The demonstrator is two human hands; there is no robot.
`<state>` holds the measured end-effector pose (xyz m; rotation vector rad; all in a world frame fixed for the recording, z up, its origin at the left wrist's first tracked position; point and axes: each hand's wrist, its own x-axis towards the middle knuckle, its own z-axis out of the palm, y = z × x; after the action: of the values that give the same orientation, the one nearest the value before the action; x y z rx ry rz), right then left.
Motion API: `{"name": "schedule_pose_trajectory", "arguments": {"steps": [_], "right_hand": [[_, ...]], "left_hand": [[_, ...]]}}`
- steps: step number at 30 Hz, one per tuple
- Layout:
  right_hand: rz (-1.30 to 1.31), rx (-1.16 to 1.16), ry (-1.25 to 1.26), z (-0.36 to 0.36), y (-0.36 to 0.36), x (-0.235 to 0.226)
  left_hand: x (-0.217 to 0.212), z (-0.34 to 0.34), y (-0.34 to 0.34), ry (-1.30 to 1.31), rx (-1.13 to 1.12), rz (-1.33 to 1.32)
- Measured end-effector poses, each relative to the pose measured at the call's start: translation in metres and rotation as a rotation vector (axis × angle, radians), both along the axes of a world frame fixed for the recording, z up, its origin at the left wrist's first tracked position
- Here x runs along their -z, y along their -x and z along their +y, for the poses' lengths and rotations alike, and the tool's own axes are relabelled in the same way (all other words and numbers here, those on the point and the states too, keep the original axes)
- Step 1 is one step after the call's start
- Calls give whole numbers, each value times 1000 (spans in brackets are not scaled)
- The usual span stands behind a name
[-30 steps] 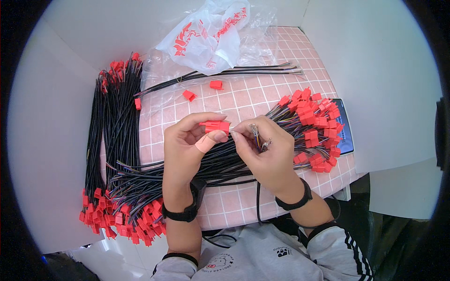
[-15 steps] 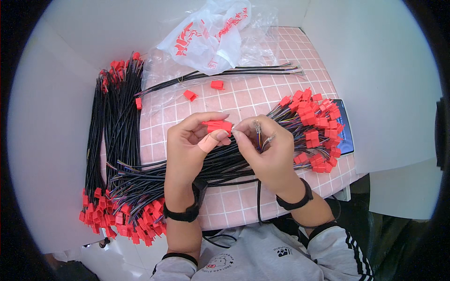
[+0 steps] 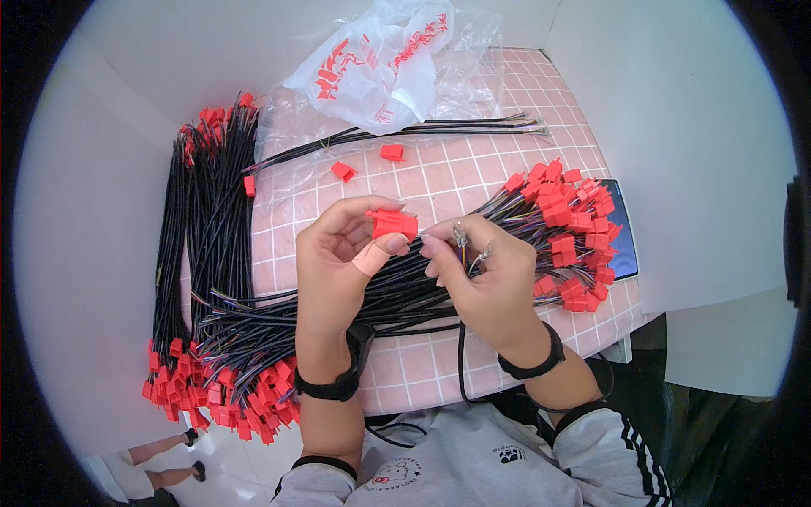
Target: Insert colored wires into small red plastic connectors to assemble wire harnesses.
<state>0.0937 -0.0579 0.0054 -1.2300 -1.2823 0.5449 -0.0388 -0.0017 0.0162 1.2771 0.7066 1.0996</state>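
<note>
My left hand [image 3: 338,253] pinches a red plastic connector housing [image 3: 394,224] between thumb and fingers; a light bandage wraps its thumb. Close to the housing's right end, my right hand [image 3: 486,266] is closed on the wires of a black cable [image 3: 462,363]. Loose wire ends with metal crimp terminals [image 3: 459,235] stick up between its fingers, and the cable hangs down past the table's front edge. Whether a wire tip sits inside the housing is too small to tell. Beneath both hands lies a thick bundle of black cables [image 3: 405,296] with red housings [image 3: 562,207] on its right ends.
More black cables with red housings [image 3: 211,203] stand stacked at the left. Two loose red housings [image 3: 343,171] lie beyond my hands, near several cables [image 3: 405,131] and a white plastic bag [image 3: 372,76]. A phone [image 3: 623,232] lies partly under the right-hand housings. Another person's legs [image 3: 165,465] show lower left.
The red housing has turned a little in my left hand, and my right fingers have drawn slightly away from it. A person's legs have come into view at the lower left.
</note>
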Motion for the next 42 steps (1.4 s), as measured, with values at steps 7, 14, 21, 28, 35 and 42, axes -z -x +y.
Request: {"name": "schedule_pose_trajectory", "arguments": {"steps": [7,14,21,28,35,42], "right_hand": [[-100,13,-46,-1,0,2],[165,-93,24,2,1,1],[190,-106,82,0,1,0],[-23,-56,-10,0,1,4],[-63,-51,-22,0,-1,-1],[-199,-26,-84,0,-2,-2]], "left_hand": [[3,0,-1,-40,34,13],[0,1,0,-12,8,-16],[1,2,2,-12,19,-18],[2,1,2,-58,47,23],[2,3,5,-99,31,57],[3,3,6,-112,86,81]]}}
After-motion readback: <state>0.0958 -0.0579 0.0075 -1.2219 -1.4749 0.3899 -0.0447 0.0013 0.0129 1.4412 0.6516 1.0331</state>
